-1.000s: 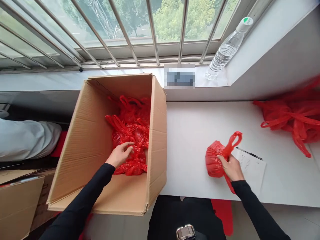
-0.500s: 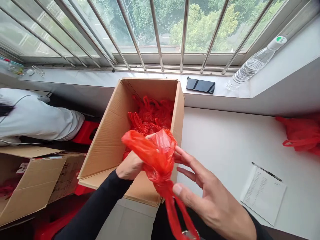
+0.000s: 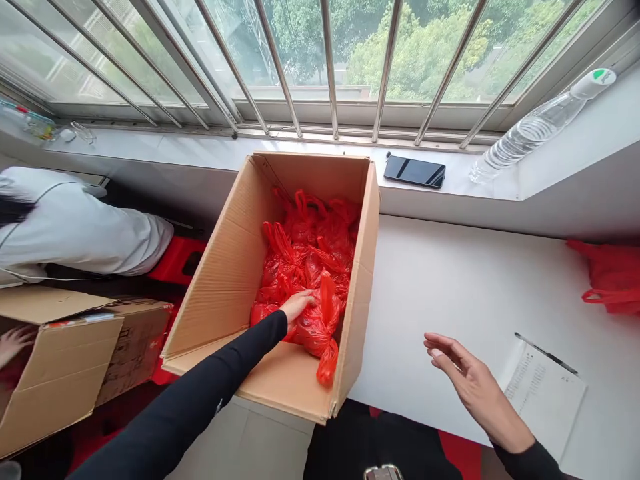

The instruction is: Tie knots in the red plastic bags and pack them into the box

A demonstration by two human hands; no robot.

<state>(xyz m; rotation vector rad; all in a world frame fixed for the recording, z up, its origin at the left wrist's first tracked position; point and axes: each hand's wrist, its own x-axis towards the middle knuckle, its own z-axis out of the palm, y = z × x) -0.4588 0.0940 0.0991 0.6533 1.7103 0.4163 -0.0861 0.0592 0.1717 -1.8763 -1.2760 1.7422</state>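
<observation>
A tied red plastic bag [image 3: 314, 332] lies at the near end inside a tall cardboard box [image 3: 210, 293], on top of other red bags. My left hand [image 3: 299, 305] reaches into the box and grips this bag by its left side; part of the fingers is hidden against the plastic. Several more knotted red bags [image 3: 300, 247] fill the floor of the box behind it. Out to the right, my right hand [image 3: 467, 380] hovers over the white table [image 3: 415, 287], fingers apart and holding nothing.
A notepad [image 3: 545, 393] with a pen [image 3: 546, 353] lies on the table, and red bags [image 3: 613, 273] sit at its far right. A phone [image 3: 415, 171] and a water bottle [image 3: 540, 130] occupy the windowsill. At left, another person [image 3: 90, 223] sits by a second cardboard box [image 3: 60, 373].
The red bag went down from in front of me into the box with my left hand. My right hand has left the bag and moved right over the table.
</observation>
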